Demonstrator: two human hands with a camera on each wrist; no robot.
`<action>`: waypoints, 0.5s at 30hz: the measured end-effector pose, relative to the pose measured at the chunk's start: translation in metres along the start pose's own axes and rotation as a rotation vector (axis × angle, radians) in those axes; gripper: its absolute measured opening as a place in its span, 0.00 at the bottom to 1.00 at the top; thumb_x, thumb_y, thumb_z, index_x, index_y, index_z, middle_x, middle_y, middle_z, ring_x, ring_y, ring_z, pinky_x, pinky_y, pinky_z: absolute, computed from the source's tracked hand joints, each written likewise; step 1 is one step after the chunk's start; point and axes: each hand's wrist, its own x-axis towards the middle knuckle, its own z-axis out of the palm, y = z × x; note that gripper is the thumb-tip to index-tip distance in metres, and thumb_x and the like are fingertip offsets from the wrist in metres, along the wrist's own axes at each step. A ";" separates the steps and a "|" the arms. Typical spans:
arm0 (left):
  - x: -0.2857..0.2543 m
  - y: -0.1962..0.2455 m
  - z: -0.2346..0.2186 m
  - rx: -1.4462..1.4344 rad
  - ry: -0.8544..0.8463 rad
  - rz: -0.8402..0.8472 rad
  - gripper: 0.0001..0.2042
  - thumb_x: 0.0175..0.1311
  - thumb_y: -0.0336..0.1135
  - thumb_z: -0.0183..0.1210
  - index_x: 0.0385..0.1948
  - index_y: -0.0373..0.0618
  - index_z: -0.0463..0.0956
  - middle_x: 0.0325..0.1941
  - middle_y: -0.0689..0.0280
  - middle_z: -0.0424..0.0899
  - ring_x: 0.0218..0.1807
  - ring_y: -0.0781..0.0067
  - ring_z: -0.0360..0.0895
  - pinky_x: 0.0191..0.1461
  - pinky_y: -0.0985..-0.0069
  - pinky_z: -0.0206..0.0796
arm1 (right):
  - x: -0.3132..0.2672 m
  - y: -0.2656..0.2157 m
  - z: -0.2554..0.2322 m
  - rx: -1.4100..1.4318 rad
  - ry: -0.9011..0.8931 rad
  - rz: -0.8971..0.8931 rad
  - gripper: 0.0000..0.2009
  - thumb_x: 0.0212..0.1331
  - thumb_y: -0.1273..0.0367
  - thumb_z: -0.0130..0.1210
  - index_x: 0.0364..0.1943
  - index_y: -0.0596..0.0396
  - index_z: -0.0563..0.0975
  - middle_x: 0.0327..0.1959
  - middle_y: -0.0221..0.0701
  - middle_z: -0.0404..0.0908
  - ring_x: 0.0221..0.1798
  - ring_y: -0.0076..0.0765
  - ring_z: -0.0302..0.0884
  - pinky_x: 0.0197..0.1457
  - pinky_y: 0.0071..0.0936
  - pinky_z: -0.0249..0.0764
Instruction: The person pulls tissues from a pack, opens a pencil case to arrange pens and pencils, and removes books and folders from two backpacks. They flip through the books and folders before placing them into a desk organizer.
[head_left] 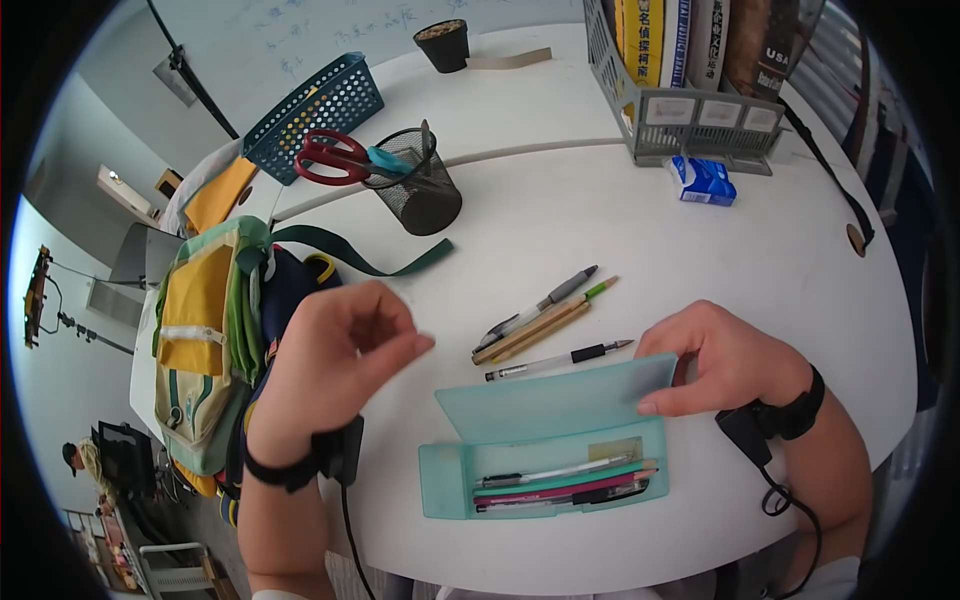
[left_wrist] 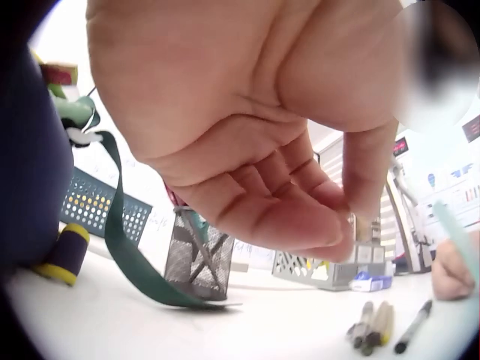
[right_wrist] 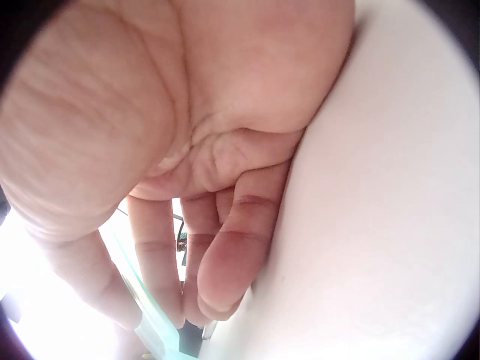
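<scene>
A translucent teal pencil case (head_left: 445, 480) lies near the table's front edge with its lid (head_left: 540, 398) raised. My right hand (head_left: 725, 360) pinches the lid's right end, thumb in front and fingers behind. Inside the case are several pens and pencils, among them a magenta pencil (head_left: 560, 492). My left hand (head_left: 345, 350) hovers to the left of the lid, fingers loosely curled, holding nothing. Behind the lid lie a black-gripped pen (head_left: 560, 361), a grey-gripped pen (head_left: 540, 308) and wooden pencils (head_left: 535, 332); the left wrist view shows them beyond the hand.
At the left stands a green and yellow backpack (head_left: 205, 340), its dark green strap (head_left: 370, 257) trailing on the table. Farther back are a mesh pen holder (head_left: 425, 205) with red-handled scissors (head_left: 335, 157), a blue basket (head_left: 315, 115), a grey book rack (head_left: 650, 145) and a blue packet (head_left: 703, 182).
</scene>
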 end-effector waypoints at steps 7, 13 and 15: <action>0.045 0.006 0.025 0.321 -0.308 -0.059 0.14 0.62 0.36 0.77 0.41 0.36 0.85 0.28 0.68 0.85 0.31 0.79 0.79 0.38 0.76 0.72 | -0.002 -0.004 -0.002 0.019 -0.137 -0.033 0.13 0.56 0.75 0.76 0.45 0.63 0.90 0.44 0.37 0.91 0.45 0.28 0.86 0.51 0.24 0.79; 0.049 0.015 0.036 0.299 -0.340 -0.043 0.16 0.59 0.38 0.79 0.40 0.38 0.85 0.29 0.67 0.85 0.32 0.76 0.80 0.38 0.75 0.74 | -0.001 -0.007 -0.006 -0.092 -0.231 -0.031 0.18 0.60 0.68 0.72 0.56 0.48 0.90 0.50 0.27 0.89 0.43 0.25 0.82 0.48 0.22 0.78; 0.046 0.018 0.037 0.337 -0.342 0.010 0.16 0.58 0.38 0.80 0.40 0.39 0.85 0.29 0.67 0.84 0.32 0.75 0.80 0.39 0.75 0.75 | 0.000 -0.011 -0.007 -0.097 -0.248 0.011 0.17 0.61 0.69 0.74 0.56 0.49 0.91 0.51 0.29 0.91 0.47 0.26 0.85 0.47 0.22 0.79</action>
